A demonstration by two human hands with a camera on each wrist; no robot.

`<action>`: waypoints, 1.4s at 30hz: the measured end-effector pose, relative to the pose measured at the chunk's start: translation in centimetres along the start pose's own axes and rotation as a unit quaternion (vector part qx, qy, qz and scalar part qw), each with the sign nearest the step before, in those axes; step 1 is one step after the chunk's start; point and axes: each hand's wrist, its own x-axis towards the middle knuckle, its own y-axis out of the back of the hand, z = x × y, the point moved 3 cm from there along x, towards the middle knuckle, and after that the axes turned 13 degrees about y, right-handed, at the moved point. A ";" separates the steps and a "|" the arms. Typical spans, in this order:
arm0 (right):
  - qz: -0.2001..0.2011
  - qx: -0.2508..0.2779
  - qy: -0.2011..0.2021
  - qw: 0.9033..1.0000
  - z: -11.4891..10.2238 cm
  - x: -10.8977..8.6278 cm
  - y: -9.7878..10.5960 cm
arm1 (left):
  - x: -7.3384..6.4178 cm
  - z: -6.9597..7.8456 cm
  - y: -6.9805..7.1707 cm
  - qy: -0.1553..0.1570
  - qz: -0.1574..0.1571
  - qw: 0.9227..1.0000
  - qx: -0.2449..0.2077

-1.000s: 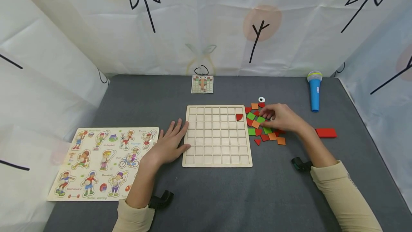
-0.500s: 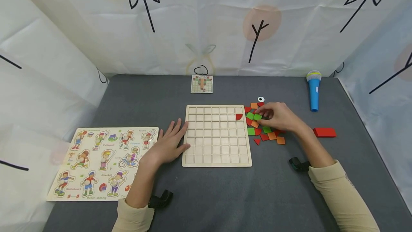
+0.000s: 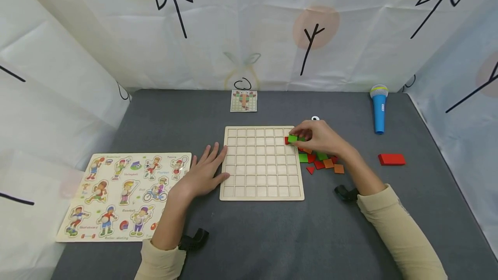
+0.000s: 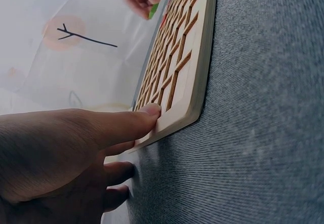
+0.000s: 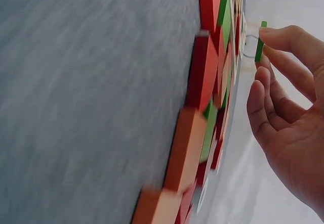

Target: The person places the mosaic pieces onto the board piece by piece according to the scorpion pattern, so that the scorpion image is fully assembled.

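Between thumb and fingers my right hand [image 3: 317,136] pinches a green square tile [image 3: 292,138], held over the right edge of the wooden grid board [image 3: 253,163]. The right wrist view shows the green tile [image 5: 260,42] edge-on at the fingertips. A red quarter-round piece [image 3: 286,141] lies in the board's upper right, partly covered by the green tile. My left hand [image 3: 202,174] rests with spread, straight fingers at the board's left edge; in the left wrist view its thumb [image 4: 147,113] touches the board's frame.
Beside the board lie several red, green and orange pieces [image 3: 328,163], partly under my right hand. A small pattern card [image 3: 244,101] stands behind the board. A picture puzzle board [image 3: 124,198] lies left, a blue toy microphone [image 3: 379,109] and a red block [image 3: 391,159] right.
My right hand has picked a green tile from the pile and carried it left to the board's upper right corner. The left hand has stayed in place.
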 end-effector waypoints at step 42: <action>-0.001 0.003 -0.012 1.000 1.6 1.2 0.3 | -0.4 0.3 0.3 0.002 -0.007 1.000 0.002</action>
